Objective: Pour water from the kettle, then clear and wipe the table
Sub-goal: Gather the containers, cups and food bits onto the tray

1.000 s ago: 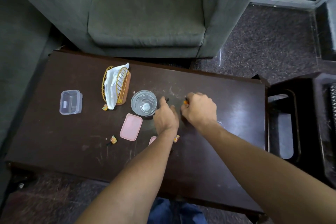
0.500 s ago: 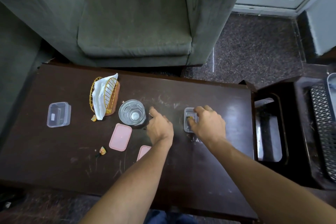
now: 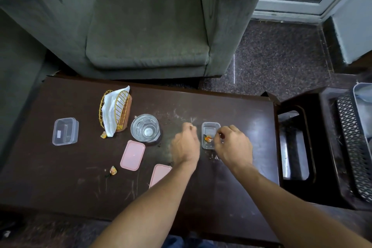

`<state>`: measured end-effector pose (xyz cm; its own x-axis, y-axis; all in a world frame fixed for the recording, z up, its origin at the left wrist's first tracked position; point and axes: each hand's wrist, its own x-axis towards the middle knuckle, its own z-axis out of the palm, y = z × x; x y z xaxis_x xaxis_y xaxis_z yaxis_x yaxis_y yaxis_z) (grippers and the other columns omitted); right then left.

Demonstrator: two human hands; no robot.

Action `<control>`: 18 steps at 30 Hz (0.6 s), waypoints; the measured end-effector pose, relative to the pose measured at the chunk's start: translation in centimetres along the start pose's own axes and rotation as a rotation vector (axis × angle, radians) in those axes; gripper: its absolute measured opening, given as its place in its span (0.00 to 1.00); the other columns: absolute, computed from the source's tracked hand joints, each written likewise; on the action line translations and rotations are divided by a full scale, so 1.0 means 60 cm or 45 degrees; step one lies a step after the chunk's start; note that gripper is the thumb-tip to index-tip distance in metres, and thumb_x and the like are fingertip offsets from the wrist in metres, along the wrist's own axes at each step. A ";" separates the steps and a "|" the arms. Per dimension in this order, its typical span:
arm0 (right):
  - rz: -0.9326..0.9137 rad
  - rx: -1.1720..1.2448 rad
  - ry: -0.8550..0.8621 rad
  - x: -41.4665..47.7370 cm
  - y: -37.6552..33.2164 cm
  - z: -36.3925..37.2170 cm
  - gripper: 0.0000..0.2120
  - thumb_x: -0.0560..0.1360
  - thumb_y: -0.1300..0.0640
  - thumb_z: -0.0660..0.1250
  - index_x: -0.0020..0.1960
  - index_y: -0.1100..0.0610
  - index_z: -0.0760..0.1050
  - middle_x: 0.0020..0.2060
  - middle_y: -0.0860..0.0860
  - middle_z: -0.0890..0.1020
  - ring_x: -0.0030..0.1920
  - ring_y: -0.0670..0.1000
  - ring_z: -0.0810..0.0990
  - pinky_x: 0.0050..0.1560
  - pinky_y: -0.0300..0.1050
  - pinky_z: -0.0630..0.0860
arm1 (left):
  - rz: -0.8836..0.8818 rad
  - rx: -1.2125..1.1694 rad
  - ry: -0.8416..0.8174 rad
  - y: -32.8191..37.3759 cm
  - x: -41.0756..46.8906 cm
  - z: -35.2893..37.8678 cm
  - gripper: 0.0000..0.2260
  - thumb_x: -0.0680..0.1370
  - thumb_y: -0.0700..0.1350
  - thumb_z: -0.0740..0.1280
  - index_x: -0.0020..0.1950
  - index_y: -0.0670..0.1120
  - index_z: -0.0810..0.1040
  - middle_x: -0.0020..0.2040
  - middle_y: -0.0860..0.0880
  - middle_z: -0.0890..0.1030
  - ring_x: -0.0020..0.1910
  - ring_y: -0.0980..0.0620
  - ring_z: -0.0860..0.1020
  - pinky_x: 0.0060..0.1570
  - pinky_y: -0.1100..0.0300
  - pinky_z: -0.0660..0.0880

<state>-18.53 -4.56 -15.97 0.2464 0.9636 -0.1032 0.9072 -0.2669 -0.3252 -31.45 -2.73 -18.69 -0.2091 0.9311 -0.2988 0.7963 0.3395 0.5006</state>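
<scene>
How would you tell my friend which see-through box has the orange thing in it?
Find the dark brown table in front of the grey armchair. Look right of the water glass for a small clear box. Unlike the other clear box at the left end, it holds an orange wrapper.

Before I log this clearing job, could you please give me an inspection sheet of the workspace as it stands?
Surface: dark table, scuffed, with crumbs near the hands.
Job's things: glass appears to hold water; kettle not in view; small clear box holds a coloured wrapper.
Clutter: two pink lids, empty clear box, napkin holder, loose wrappers.
Hands: left hand and right hand flank the small clear box, fingers curled; whether either holds anything cannot be told.
Cables: nothing seen.
Surroundings: green armchair behind the table; dark side stand at its right.
</scene>
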 end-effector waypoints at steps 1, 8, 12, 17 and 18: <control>0.007 0.008 0.005 -0.002 0.001 -0.001 0.08 0.77 0.52 0.66 0.43 0.54 0.81 0.40 0.51 0.80 0.35 0.61 0.81 0.33 0.51 0.79 | 0.108 0.028 -0.033 0.010 -0.004 0.001 0.11 0.85 0.54 0.58 0.60 0.51 0.76 0.49 0.41 0.85 0.50 0.36 0.82 0.43 0.49 0.72; 0.029 0.033 0.019 -0.009 0.015 -0.007 0.09 0.77 0.54 0.66 0.40 0.55 0.79 0.38 0.50 0.79 0.33 0.57 0.79 0.31 0.47 0.74 | 0.337 0.119 -0.187 0.032 -0.006 0.004 0.20 0.85 0.57 0.58 0.76 0.55 0.71 0.57 0.43 0.85 0.57 0.37 0.82 0.53 0.46 0.77; 0.000 0.017 0.022 -0.028 0.009 -0.004 0.07 0.76 0.53 0.68 0.41 0.54 0.80 0.39 0.51 0.80 0.35 0.61 0.80 0.32 0.49 0.75 | 0.252 0.046 0.009 -0.008 -0.022 -0.015 0.16 0.86 0.50 0.56 0.72 0.54 0.75 0.55 0.42 0.86 0.54 0.35 0.83 0.51 0.46 0.77; -0.316 -0.001 -0.085 -0.056 -0.034 0.020 0.03 0.74 0.55 0.72 0.42 0.53 0.83 0.38 0.51 0.83 0.34 0.61 0.82 0.33 0.47 0.74 | 0.039 -0.021 -0.034 -0.061 -0.017 -0.043 0.14 0.85 0.45 0.57 0.67 0.51 0.78 0.59 0.46 0.85 0.59 0.39 0.81 0.55 0.48 0.75; -0.354 -0.002 -0.134 -0.059 -0.044 0.027 0.04 0.74 0.54 0.71 0.43 0.53 0.83 0.39 0.51 0.83 0.35 0.60 0.83 0.34 0.47 0.74 | 0.028 -0.032 -0.063 -0.070 -0.015 -0.048 0.14 0.85 0.45 0.58 0.66 0.51 0.78 0.60 0.47 0.85 0.60 0.40 0.80 0.56 0.49 0.74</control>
<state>-22.34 -7.27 -16.26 -0.0482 0.9931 -0.1070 0.9356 0.0074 -0.3530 -36.25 -4.62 -18.16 -0.1628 0.9310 -0.3268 0.7858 0.3226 0.5277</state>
